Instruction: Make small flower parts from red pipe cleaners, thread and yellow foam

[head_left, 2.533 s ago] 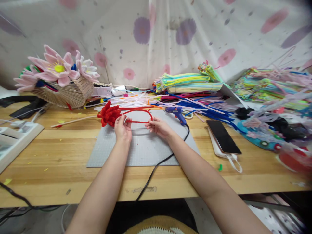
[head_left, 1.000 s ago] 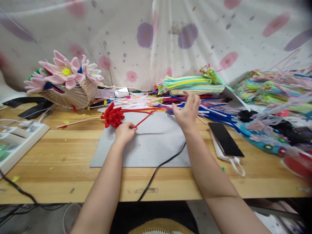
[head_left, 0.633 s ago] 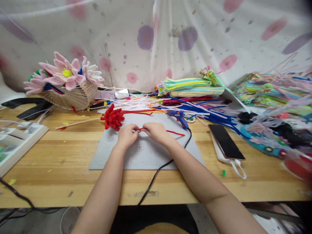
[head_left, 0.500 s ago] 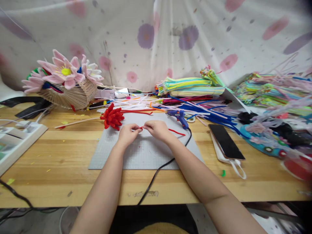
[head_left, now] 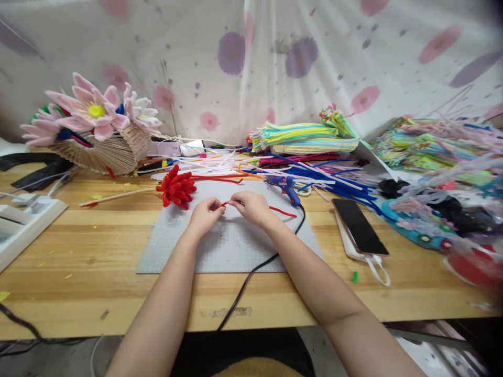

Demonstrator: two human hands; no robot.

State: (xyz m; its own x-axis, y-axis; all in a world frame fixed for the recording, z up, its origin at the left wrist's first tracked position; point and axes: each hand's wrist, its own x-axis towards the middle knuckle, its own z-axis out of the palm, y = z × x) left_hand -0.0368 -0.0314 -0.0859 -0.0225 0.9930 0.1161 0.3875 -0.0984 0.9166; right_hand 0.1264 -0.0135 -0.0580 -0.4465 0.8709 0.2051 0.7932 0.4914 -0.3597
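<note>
Over the grey cutting mat (head_left: 236, 251), both hands pinch a short red pipe cleaner (head_left: 225, 204) between their fingertips. My left hand (head_left: 205, 215) is closed on its left end, my right hand (head_left: 250, 207) on the other side, the fingertips almost meeting. Another red length (head_left: 283, 212) shows to the right of my right hand; whether it joins the pinched piece is hidden. Left of my left hand lies a red pipe cleaner flower (head_left: 176, 187) on a wooden stick (head_left: 118, 197). Behind my right hand rests a blue glue gun (head_left: 285, 187).
A black cord (head_left: 251, 275) crosses the mat toward the table's front edge. At right lie a phone (head_left: 360, 226) and a white power bank. Bundles of pipe cleaners (head_left: 302, 139) line the back. A pink flower basket (head_left: 102, 149) and a white power strip (head_left: 27, 228) stand left.
The whole view has shifted slightly, so things appear a little further left. My fingertips have drawn slightly apart, with more of the red pipe cleaner showing between them.
</note>
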